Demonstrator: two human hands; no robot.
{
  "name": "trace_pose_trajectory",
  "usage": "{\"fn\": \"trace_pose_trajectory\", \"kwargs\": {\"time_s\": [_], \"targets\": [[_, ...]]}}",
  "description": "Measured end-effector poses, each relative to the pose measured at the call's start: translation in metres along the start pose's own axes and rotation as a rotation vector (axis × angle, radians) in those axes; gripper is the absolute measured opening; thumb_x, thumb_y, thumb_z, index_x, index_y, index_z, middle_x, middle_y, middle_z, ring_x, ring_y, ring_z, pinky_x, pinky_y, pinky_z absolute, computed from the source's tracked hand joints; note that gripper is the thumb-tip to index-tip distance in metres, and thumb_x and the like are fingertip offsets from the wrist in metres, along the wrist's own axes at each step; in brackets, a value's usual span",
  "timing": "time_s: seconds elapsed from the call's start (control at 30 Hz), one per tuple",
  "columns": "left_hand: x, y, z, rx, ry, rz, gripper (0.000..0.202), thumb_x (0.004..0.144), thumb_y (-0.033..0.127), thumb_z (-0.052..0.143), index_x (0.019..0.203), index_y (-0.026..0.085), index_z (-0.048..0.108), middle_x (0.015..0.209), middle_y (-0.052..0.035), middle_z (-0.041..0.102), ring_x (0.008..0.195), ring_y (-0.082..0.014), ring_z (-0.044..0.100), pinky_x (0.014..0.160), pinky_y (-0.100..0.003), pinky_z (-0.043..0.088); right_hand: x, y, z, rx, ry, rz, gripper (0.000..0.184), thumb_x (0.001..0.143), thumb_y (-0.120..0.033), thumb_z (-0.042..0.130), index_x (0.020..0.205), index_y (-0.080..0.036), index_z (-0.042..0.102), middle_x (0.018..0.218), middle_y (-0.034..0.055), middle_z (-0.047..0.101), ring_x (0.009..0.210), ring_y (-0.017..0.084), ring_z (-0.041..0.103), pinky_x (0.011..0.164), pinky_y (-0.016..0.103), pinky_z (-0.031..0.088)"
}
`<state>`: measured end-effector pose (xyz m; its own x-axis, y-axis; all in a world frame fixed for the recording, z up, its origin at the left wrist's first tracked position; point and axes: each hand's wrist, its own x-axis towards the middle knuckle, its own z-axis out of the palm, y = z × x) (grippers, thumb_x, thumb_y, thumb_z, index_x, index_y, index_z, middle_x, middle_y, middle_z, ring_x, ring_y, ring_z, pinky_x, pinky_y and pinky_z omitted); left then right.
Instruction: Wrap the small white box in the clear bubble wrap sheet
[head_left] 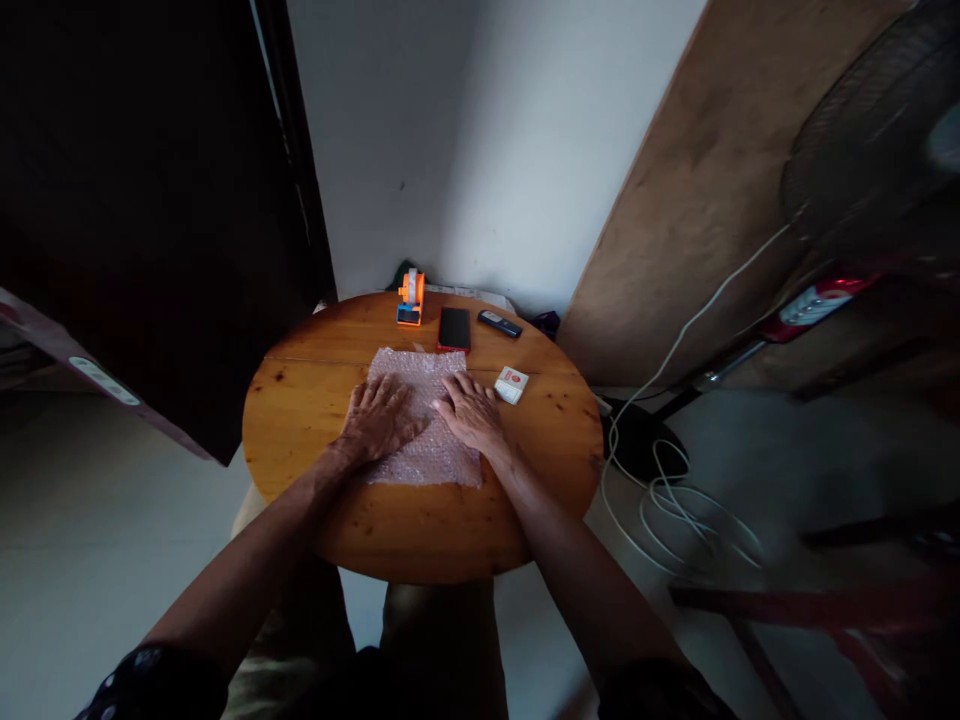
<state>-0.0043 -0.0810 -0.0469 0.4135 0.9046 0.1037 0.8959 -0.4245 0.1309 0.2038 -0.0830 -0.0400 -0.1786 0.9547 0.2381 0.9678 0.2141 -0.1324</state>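
A sheet of bubble wrap (427, 455) lies flat on a round wooden table (300, 410). My left hand (379, 420) rests on its left side, palm down with the fingers spread. On its right side lies my right hand (472, 412), also palm down and fingers apart. Neither hand grips anything. Just right of my right hand is a small white packet with a red mark (511, 385). Beyond the far edge of the wrap lies a dark-screened phone with a red edge (454, 330).
An orange and blue tape dispenser (410, 300) stands near the table's back edge. A small dark blue handheld device (499, 323) lies right of the phone. On the right stands a fan (862, 150), its white cable (675, 500) looped on the floor. A wall (480, 150) rises behind the table.
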Motion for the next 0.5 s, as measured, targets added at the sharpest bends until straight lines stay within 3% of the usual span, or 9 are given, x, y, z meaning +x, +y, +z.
{"fn": "trace_pose_trajectory", "kwargs": {"time_s": [0.13,0.3,0.5], "targets": [[-0.0031,-0.0004,0.0047,0.044,0.010,-0.042,0.081,0.090,0.072,0.037,0.153,0.021,0.038,0.164,-0.0148,0.025,0.153,-0.0350,0.017,0.122,-0.055,0.015,0.0009,-0.0027,-0.0010,-0.005,-0.023,0.032,0.049,0.102,-0.045,0.034,0.141,-0.021,0.050,0.153,0.0095,0.046,0.133,0.029,0.046,0.107,0.044,0.035],[-0.0023,0.0021,0.0053,0.063,0.057,-0.088,0.083,0.087,0.076,0.039,0.151,0.024,0.041,0.162,-0.0157,0.028,0.152,-0.0372,0.018,0.120,-0.058,0.016,0.0030,-0.0027,0.0015,-0.013,-0.009,0.069,0.051,0.102,-0.045,0.036,0.142,-0.016,0.048,0.154,0.0123,0.044,0.139,0.030,0.040,0.110,0.044,0.032],[-0.0016,0.0031,0.0015,0.042,0.016,-0.098,0.085,0.086,0.078,0.037,0.152,0.023,0.040,0.163,-0.0169,0.026,0.152,-0.0374,0.017,0.119,-0.059,0.016,0.0035,-0.0011,0.0027,-0.011,0.005,0.064,0.050,0.102,-0.044,0.037,0.140,-0.016,0.050,0.152,0.0124,0.047,0.136,0.030,0.044,0.108,0.044,0.033]]}}
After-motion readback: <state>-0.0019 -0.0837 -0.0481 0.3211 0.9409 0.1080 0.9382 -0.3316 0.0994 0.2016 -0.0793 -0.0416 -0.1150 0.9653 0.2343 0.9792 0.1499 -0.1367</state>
